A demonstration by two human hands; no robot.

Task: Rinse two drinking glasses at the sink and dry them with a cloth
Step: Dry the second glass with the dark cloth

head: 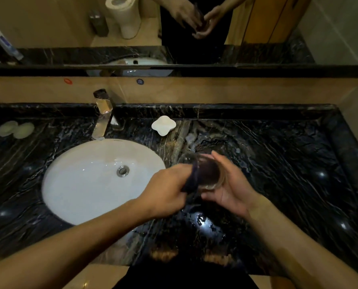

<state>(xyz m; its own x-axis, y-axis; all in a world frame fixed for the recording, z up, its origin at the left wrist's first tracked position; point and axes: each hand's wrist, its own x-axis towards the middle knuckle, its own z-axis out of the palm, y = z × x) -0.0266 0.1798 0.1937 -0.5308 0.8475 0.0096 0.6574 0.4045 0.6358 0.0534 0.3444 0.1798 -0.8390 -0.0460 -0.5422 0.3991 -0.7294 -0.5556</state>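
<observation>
The drinking glass (209,174) was blurred and hard to outline; the cloth (192,178) hid its mouth, and the left fingertips were buried in that dark fabric. The left hand (165,190) was clenched around the cloth, pressing it into the glass. The right hand (230,184) cupped the glass from its far side, fingers (226,163) loosely curved around the wall, just right of the sink (69,174).
</observation>
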